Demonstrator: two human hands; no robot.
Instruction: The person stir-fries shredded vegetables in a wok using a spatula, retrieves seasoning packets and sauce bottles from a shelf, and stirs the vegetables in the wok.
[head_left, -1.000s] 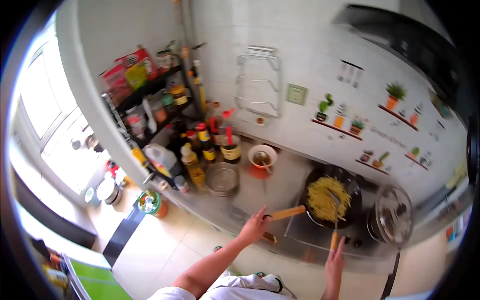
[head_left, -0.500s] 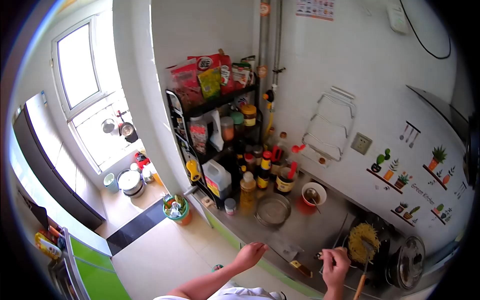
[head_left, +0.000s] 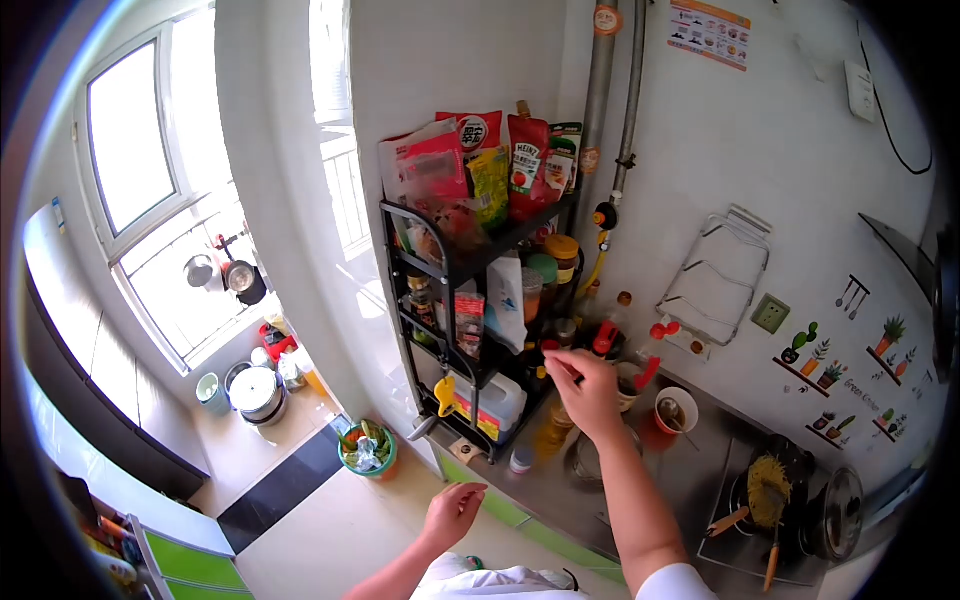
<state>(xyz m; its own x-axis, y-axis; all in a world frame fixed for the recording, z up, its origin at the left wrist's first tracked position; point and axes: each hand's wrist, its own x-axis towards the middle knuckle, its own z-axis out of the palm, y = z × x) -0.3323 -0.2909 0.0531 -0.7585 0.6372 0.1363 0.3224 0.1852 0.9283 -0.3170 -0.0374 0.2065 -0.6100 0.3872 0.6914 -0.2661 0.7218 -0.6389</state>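
Observation:
My right hand (head_left: 585, 395) reaches forward over the counter toward the black rack's lower shelf. Its fingers are slightly curled and apart, and nothing shows in them. Close by are a red-capped bottle (head_left: 605, 340), a dark jar (head_left: 628, 385) with a red lid and an oil bottle (head_left: 553, 432). My left hand (head_left: 455, 515) hovers low before the counter edge, fingers loosely bent and holding nothing. On the stove, the wok (head_left: 792, 465) contains yellow shreds (head_left: 768, 475). A spatula (head_left: 772, 565) rests in it, its wooden handle toward me.
The black rack (head_left: 440, 270) carries packets and jars. A red-and-white bowl (head_left: 677, 410) with a spoon stands right of the jar. My right arm partly covers a round metal dish (head_left: 590, 460). A glass lid (head_left: 845, 515) lies right of the wok; a bin (head_left: 368, 450) stands on the floor.
My right hand has moved from beside the wok leftward and forward to the bottles. My left hand has drawn slightly back. The view has turned left.

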